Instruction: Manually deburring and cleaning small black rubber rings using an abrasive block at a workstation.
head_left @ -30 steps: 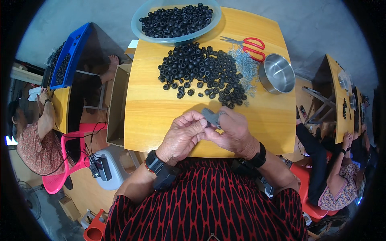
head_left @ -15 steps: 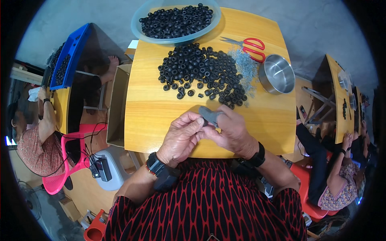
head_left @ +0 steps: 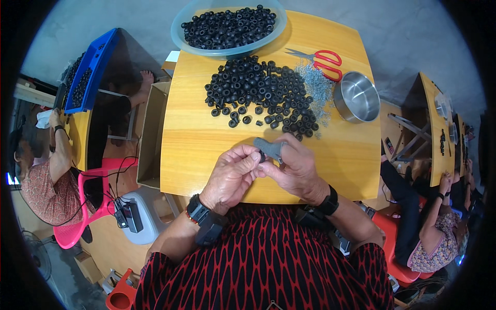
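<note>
Over the near part of the wooden table (head_left: 206,170), my two hands meet. My left hand (head_left: 227,175) pinches a small black rubber ring-like piece (head_left: 261,156) between thumb and fingertips. Right beside it is my right hand (head_left: 297,168), closed, its thumb close to the piece; whatever it grips is hidden by the fingers. A grey finger cover (head_left: 269,149) sits on my right index finger, which curves over the piece. Beyond the hands lies a heap of similar black pieces (head_left: 250,85), with a few loose ones at its near edge.
Small pale-grey bits (head_left: 316,85) lie right of the heap, by red-handled scissors (head_left: 326,59) and a steel bowl (head_left: 356,97). A translucent tub (head_left: 178,39) of black pieces stands at the back. Other people work at the left (head_left: 57,181) and right (head_left: 436,232).
Both hands hold nearly the same place and pose, with only slight finger movement around the black piece. The whole view has shifted very slightly.
</note>
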The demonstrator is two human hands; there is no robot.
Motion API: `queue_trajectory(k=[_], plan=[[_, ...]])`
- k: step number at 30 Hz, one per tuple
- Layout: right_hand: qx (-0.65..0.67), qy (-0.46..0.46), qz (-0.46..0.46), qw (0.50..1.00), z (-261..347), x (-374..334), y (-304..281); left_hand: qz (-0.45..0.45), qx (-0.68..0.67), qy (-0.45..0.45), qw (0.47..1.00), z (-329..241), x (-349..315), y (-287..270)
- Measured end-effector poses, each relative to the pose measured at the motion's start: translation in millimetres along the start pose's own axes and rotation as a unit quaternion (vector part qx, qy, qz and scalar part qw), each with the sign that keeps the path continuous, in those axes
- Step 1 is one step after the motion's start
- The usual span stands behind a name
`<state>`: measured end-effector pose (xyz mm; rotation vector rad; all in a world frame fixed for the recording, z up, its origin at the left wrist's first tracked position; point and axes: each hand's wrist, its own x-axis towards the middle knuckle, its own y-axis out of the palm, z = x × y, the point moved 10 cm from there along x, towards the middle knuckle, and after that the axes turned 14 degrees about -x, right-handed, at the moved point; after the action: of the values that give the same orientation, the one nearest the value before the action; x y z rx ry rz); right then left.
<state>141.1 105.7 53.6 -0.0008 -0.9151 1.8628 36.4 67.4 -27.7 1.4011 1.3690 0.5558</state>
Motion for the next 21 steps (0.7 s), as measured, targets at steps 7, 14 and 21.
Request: queue_trajectory(k=[7, 14, 21], plan=[[-0.042, -0.052, 0.000, 0.998, 6.4, 4.3, -4.0, 0.003, -0.002, 0.020, 1.000, -3.6, 1.3, 9.4], [-0.005, -0.006, 0.030, 1.000, -1.7, 1.9, -0.7, 0.006, 0.017, 0.046, 0.999, -3.7, 1.7, 9.3], [-0.108, -0.082, 0.068, 0.989, 13.2, 9.5, -0.5, 0.010, 0.037, 0.043, 0.998, -6.1, 0.2, 5.0]])
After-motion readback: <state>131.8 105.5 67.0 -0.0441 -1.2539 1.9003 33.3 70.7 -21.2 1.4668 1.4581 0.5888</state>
